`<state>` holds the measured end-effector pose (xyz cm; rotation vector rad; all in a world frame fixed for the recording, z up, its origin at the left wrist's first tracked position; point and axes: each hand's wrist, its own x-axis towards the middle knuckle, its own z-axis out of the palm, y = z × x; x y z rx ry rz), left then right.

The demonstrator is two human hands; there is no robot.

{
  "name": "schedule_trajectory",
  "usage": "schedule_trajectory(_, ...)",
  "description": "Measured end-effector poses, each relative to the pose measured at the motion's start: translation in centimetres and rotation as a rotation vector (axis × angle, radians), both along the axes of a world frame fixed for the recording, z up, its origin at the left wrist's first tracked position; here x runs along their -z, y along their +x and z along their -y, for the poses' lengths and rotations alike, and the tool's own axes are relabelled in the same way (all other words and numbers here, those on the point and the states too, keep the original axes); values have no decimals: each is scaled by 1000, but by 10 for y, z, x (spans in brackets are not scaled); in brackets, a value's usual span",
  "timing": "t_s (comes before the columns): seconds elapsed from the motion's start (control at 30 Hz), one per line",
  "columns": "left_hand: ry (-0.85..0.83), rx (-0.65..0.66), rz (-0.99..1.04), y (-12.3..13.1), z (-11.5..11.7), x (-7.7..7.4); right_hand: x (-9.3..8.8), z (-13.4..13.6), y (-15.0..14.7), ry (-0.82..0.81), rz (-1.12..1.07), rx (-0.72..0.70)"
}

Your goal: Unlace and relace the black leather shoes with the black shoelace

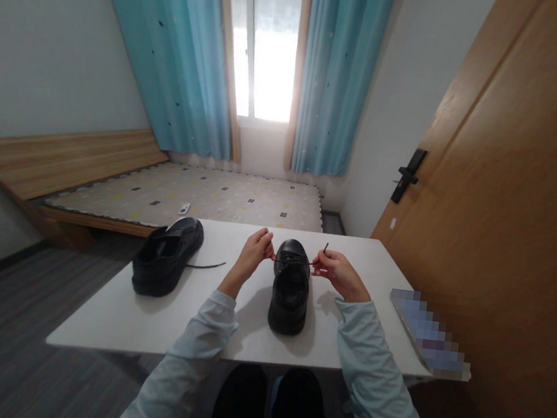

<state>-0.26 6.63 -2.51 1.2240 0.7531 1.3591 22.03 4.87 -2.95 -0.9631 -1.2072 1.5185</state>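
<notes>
Left hand [255,252] and right hand [334,271] each pinch closed on one end of the black lace [297,262], which I see drawn taut across the near shoe [289,297]. The lace is thin on my remote feed, so its exact course is only probable. This shoe stands at mid-table, between both hands. A second shoe [166,258] sits well to the left on the white table [378,260]. Beyond lie a bed [200,193], blue curtains [185,57] and a wooden door [511,195].
</notes>
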Motion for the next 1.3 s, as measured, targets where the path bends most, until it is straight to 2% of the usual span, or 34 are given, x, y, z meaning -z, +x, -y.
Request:
schedule_trajectory(0.4, -41, 25, -89, -2, 0, 3, -1, 0, 6, -72, 36, -39)
schedule_trajectory(0.67, 104, 0, -413, -1, 10, 1, 4, -4, -1, -22, 181, 7)
schedule_trajectory(0.77, 170, 30, -469, -2, 12, 0, 9, -5, -5, 51, 278, 52)
schedule_trajectory(0.87, 282, -22, -624, -1, 15, -2, 13, -7, -10, 170, 393, 170)
schedule_trajectory(1.0, 397, -116, -862, 0, 17, -6, 9, -6, -14, 515, 604, 386)
schedule_trajectory(1.03, 425, -127, -899, 1, 18, -7, 6, -4, -15, 602, 654, 379)
schedule_trajectory(1.1, 479, -140, -962, 1, 18, -7, 1, -1, -15, 709, 737, 280)
schedule_trajectory(1.2, 510, -149, -1053, 1, 21, -9, -4, 3, -14, 746, 813, 142)
schedule_trajectory(1.3, 492, -163, -1120, 1, 25, -10, -3, 4, -13, 732, 837, 87)
